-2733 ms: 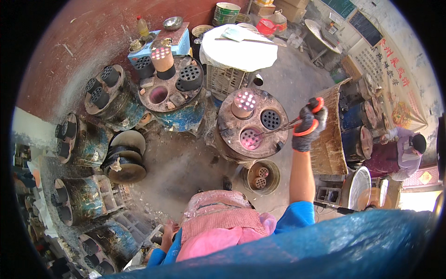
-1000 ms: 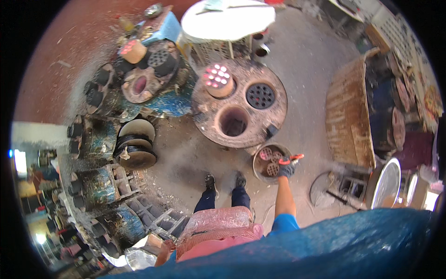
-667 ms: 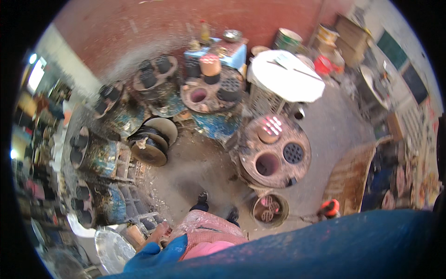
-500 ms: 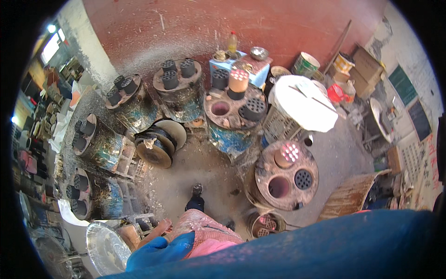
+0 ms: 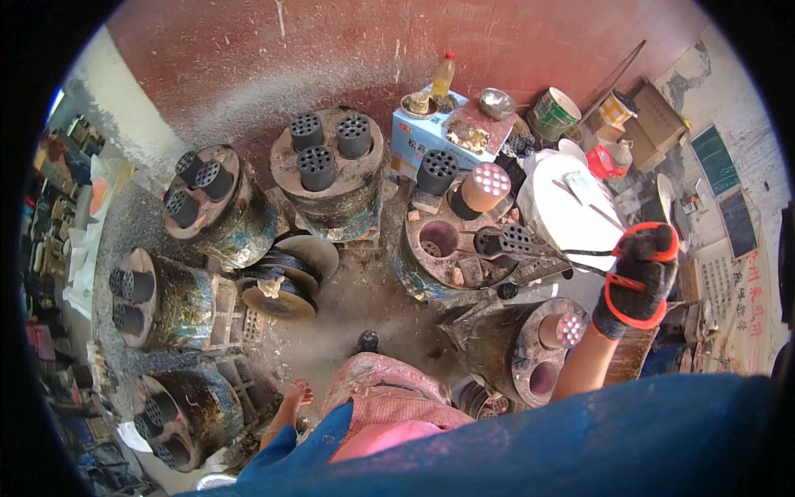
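Note:
My right hand (image 5: 639, 275), in a black and orange glove, is closed around the handles of long metal tongs (image 5: 556, 251). The tongs reach left over a round stove (image 5: 403, 265), their tips at a black honeycomb briquette (image 5: 503, 238) in its top. Whether they grip it I cannot tell. Beside it stand a pale, burnt briquette with glowing holes (image 5: 486, 187) and a black briquette (image 5: 437, 172). An uncovered pit (image 5: 436, 239) lies to the left. My bare left hand (image 5: 300, 393) hangs low beside my apron, fingers apart, holding nothing.
Another stove (image 5: 530, 364) with a glowing briquette stands near my right arm. More stoves (image 5: 327, 195) with black briquettes line the left and back. Stacked round lids (image 5: 286, 290) lie on the floor. A white round table (image 5: 563, 207) and blue box (image 5: 418, 141) stand behind.
My right hand with the tongs has come into view, reaching over the middle stove. The view has shifted right and nearer that stove. My left hand still hangs low.

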Demonstrator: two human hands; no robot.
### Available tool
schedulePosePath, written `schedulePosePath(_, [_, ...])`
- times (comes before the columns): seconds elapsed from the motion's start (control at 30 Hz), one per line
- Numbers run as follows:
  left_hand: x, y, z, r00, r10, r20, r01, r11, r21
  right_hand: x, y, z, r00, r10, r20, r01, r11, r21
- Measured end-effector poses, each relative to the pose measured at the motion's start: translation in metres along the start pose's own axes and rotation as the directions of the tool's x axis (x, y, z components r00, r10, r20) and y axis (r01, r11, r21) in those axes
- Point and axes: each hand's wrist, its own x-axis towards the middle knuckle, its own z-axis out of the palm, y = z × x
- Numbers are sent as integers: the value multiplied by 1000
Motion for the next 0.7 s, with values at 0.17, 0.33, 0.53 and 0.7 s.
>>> schedulePosePath(0.17, [2, 25, -19, 996, -84, -10, 84, 996, 33, 13, 61, 14, 996, 76, -38, -79, 995, -61])
schedulePosePath(0.33, [6, 36, -4, 990, -114, 83, 116, 993, -21, 55, 14, 8, 998, 29, -62, -27, 999, 26])
schedulePosePath(0.53, [14, 79, 39, 996, -65, 63, 54, 987, 153, 135, -24, -12, 981, 117, 155, -149, 966, 211])
schedulePosePath(0.7, [31, 104, 46, 990, 15, 137, -12, 1000, -17, 176, 13, -14, 994, 107, 33, -107, 994, 8])
